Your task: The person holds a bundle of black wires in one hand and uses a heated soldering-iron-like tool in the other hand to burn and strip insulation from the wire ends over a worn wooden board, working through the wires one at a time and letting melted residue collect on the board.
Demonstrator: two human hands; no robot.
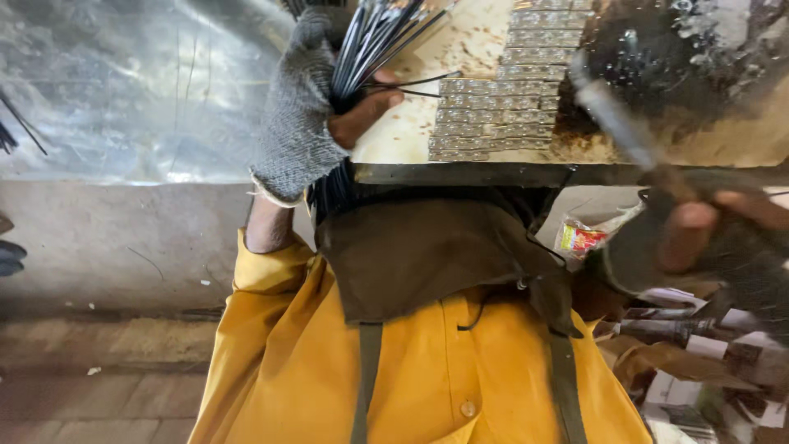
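Worktop [501, 174]: dark-edged wooden surface, dusty, at the top of the view.

Garment: yellow shirt [427, 362] under a brown apron [427, 247].

Metal pieces [509, 99]: stacked rows of small silvery parts on the worktop, right of the bundle.

Bundle of thin dark rods [374, 41]: in the left hand [312, 107], grey knit glove, fingers wrapped fully round its middle. Long axis runs from the worktop edge up and rightward, ends fanning out. Likely stiff, springy, slippery singly; best held at mid-length.

Right hand [707, 234]: dark glove, blurred, fingers closed on a hammer-like tool [612, 111].
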